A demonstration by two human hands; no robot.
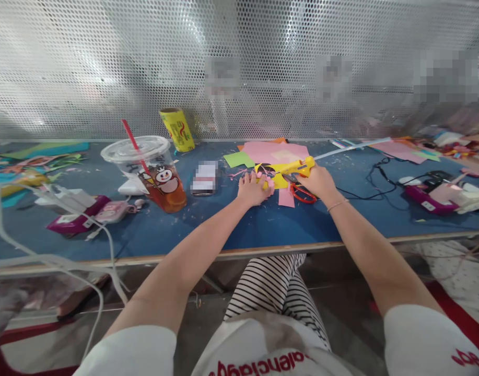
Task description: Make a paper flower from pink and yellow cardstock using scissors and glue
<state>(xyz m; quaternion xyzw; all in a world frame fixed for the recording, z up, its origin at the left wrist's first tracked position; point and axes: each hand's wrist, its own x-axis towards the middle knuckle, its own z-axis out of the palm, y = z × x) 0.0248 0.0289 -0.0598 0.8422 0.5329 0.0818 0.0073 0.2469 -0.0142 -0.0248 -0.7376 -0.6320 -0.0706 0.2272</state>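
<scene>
My right hand (pixel 318 183) is wrapped round a yellow hot glue gun (pixel 296 167), a long pale glue stick (pixel 347 150) sticking out of its back. The gun's nozzle points left, toward my left hand (pixel 255 190). That hand is low over the table, its fingers closed on a small pink paper piece (pixel 269 184); its exact shape is partly hidden. Yellow paper (pixel 280 181) lies between the hands. Orange-handled scissors (pixel 304 195) rest just below the glue gun, beside a pink paper strip (pixel 286 198).
A drink cup (pixel 164 183) with a red straw, a phone (pixel 205 177) and a yellow tape roll (pixel 177 129) stand or lie left. Pink sheets (pixel 268 151) and green paper (pixel 239 159) lie behind my hands. Purple power strips (pixel 79 214) with cables flank both sides; perforated metal (pixel 258 68) rises behind.
</scene>
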